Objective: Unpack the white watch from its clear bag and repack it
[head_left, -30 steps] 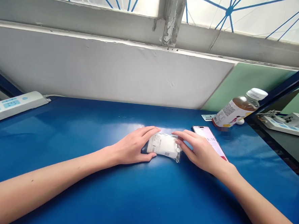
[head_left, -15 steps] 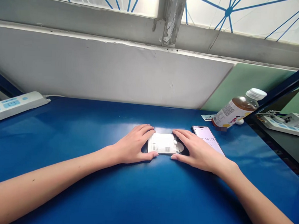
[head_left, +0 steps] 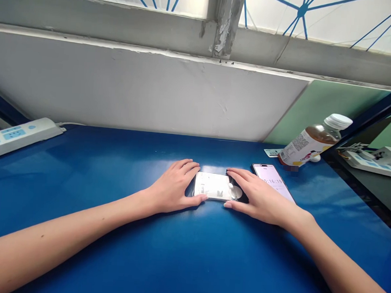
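A small flat packet (head_left: 213, 186) lies on the blue desk (head_left: 114, 168). Its long side runs from left to right. It looks like a clear bag with a white label on top. A dark thing peeks out at both ends, but I cannot tell what it is.

The left hand (head_left: 173, 187) is on the packet's left end. Its fingers are close together along the far edge and its thumb is on the near edge, so it pinches that end. The right hand (head_left: 261, 197) does the same on the packet's right end. Both hands are just as near to the packet, and both touch it.

Just to the right of the packet, past the right hand, a phone (head_left: 274, 180) lies flat with its screen lit. Farther right and back from the packet, a bottle (head_left: 310, 142) leans over. It has brown drink inside and its white cap is on. Far to the left of the packet lies a white power strip (head_left: 17, 135).
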The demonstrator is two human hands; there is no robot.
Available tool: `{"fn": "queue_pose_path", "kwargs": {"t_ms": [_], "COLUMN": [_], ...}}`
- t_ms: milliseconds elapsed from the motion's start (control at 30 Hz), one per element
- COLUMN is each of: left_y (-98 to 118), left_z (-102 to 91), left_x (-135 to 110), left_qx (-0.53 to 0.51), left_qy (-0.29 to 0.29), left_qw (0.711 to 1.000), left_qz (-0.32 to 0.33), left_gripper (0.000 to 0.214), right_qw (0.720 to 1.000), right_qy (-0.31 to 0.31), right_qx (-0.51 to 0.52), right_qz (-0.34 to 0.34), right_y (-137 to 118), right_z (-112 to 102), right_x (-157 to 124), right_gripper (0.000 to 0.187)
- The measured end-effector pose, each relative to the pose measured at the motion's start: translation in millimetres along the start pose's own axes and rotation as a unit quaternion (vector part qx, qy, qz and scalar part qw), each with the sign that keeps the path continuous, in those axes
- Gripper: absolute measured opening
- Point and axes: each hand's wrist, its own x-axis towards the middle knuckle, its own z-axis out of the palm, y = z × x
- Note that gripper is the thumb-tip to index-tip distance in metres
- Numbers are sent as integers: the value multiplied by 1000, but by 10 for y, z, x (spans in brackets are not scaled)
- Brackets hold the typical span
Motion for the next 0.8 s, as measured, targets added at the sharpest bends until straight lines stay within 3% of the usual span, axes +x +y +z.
{"fn": "queue_pose_path", "kwargs": {"t_ms": [400,800], "left_y": [-14,-18], "left_z": [8,15], "left_x": [7,0], "left_qx": [13,-8], "left_qy": [8,38], "left_qw": [1000,999], "left_qz": [-1,17], "left_gripper": [84,78], "right_qw": [999,999], "right_qy": [-16,-24], "right_qx": [-32,-23], "right_qz": [9,12], "right_y": [-21,4], "right_z": [-10,-7], "right_x": [0,-1], "right_gripper": [78,74]}}
